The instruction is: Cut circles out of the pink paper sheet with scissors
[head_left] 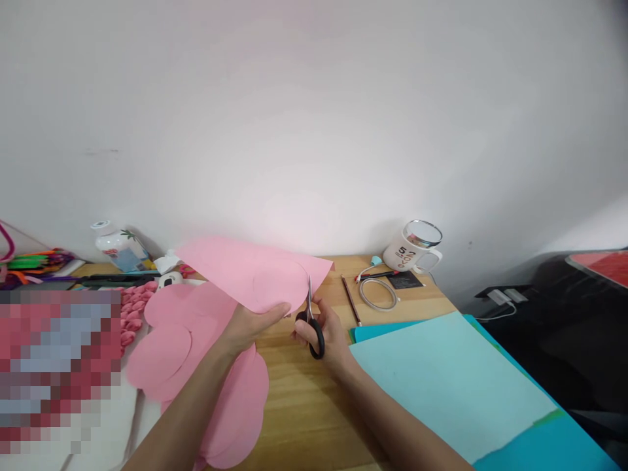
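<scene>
Wooden desk (304, 405) stands against a plain white wall. Above it, at frame centre, the left hand (250, 324) holds the pink sheet (245, 271) off the surface, thumb and fingers clamped on its lower edge. The right hand (328, 333) grips the scissors (311, 320), fingers closed through the black loops. The blades point upward and meet the sheet's edge just right of the left thumb; they look nearly closed.

Hazards, as judged from this position:
- Left thumb lies close to the blades. A slip of the sheet could bring it into the cut.
- The sheet is supported at one edge only. Sagging or twisting could pull the cut off the faint curved line on its face.
- Pink cut shapes (171, 347) lie under the left forearm at lower left. Arm pressure could crease them.
- A pencil (351, 299) and teal sheets (451, 379) lie near the right hand, and a sweep of the wrist could displace them.
</scene>
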Tool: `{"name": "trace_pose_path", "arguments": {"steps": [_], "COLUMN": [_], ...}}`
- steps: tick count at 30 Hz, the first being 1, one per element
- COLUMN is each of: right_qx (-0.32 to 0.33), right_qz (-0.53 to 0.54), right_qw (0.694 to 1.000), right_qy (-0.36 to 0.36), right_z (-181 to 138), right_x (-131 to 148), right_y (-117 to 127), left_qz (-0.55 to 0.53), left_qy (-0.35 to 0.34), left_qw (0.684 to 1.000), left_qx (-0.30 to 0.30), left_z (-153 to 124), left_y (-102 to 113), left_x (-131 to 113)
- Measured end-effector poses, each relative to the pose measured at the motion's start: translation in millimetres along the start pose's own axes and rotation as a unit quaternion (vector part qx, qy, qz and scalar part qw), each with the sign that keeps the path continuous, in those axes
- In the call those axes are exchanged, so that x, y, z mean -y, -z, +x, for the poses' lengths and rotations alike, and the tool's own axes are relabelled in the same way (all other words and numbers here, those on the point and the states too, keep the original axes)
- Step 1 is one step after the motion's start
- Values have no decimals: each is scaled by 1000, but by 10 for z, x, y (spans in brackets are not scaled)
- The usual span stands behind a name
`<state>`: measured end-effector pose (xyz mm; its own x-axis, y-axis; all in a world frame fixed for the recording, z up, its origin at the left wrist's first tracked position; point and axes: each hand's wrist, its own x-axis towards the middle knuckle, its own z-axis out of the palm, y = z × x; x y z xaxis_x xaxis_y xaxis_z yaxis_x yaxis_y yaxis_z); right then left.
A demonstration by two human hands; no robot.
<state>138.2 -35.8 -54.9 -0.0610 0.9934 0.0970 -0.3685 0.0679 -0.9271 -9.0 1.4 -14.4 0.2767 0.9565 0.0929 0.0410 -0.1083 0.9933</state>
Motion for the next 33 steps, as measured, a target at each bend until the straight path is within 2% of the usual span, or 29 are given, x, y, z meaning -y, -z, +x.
{"name": "trace_pose_path", "arguments": {"steps": [6,13,23,33], "right_qx": [4,3,-3,-15], "right_qz": [-14,-36,12,-8], "right_qw": [1000,999,1000,1000], "right_qy": [-13,-24,-4,-10], "right_z": [-16,-21,-3,-4], "right_x": [20,28,107,89], "right_y": [-5,-21,-32,-24], "left_qz": [-18,-36,-6,-14], "left_qy": [-7,-16,-22,-18], "left_qw": [1000,999,999,999], "left_qx": [10,-7,36,32], "left_z": [5,23,4,3], "left_y": [10,2,-6,-5], "left_x": [7,31,11,-8]}}
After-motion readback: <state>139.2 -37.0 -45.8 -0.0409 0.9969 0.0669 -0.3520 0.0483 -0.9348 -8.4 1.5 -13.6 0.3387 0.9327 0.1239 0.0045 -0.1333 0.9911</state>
